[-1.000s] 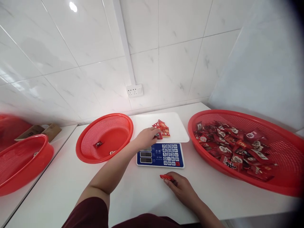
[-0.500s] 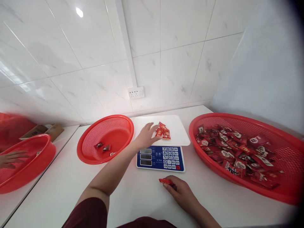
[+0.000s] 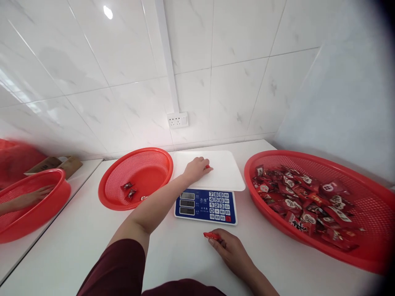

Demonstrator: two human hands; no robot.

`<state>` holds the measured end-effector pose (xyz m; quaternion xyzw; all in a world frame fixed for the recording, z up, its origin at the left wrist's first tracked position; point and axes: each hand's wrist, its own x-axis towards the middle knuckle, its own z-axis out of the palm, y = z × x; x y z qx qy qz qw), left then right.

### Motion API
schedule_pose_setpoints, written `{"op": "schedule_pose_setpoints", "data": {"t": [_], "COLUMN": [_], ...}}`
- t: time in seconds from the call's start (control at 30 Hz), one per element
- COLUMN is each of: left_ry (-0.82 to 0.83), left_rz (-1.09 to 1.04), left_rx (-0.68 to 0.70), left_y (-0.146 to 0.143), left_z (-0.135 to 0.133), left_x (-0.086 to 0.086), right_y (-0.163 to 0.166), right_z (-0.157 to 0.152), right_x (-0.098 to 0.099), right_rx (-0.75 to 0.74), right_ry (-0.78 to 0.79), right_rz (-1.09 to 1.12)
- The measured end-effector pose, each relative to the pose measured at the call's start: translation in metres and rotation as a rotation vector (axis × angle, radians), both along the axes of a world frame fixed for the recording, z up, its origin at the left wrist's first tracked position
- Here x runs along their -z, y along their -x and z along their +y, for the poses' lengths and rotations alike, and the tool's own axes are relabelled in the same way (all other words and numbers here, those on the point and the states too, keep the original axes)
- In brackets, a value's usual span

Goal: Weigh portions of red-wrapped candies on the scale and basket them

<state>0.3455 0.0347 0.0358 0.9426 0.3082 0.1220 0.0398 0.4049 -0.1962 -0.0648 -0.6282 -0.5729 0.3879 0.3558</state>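
My left hand [image 3: 196, 167] is closed over the white pan [image 3: 228, 170] of a digital scale, with red snack packets [image 3: 207, 167] gathered in its fingers. Only a red edge of them shows; the hand hides the rest. Below the blue keypad panel [image 3: 205, 206], my right hand [image 3: 233, 250] pinches a red snack packet [image 3: 211, 235] just above the white table. More than one packet may be in it, as the fingers cover part. To the left of the scale, a round red basket [image 3: 106, 181] holds three small dark-red packets [image 3: 131, 193].
At right, a large red basket [image 3: 308, 158] holds a heap of red packets [image 3: 296, 201]. Another person's hand [image 3: 41, 193] reaches into a red basket [image 3: 63, 193] at far left. Behind it sits a cardboard box [image 3: 70, 164]. A tiled wall with a socket [image 3: 177, 120] backs the table.
My left hand has closed on the red packets that lay on the scale's pan; the pan around it is now bare. My right hand keeps its packet. The other person's hand has moved right.
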Motion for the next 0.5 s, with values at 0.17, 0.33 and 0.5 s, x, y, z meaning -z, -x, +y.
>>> {"op": "schedule_pose_setpoints", "data": {"t": [0.17,0.33,0.5], "left_ry": [-0.045,-0.093,0.038], "left_rz": [-0.135,-0.194,0.023], "left_rx": [-0.182,-0.463,-0.520], "left_y": [0.036,0.104,0.157], "left_z": [0.012,0.008,-0.031], "left_x": [-0.030,-0.051,-0.038], "right_y": [0.000,-0.001,-0.002], "right_z": [-0.001,-0.001,-0.001], "right_x": [-0.002,-0.003,-0.002], "right_rx": [-0.005,-0.016,-0.030], "right_ry": [-0.001,-0.023,-0.034], "right_rz": [0.005,0.022,0.023]}}
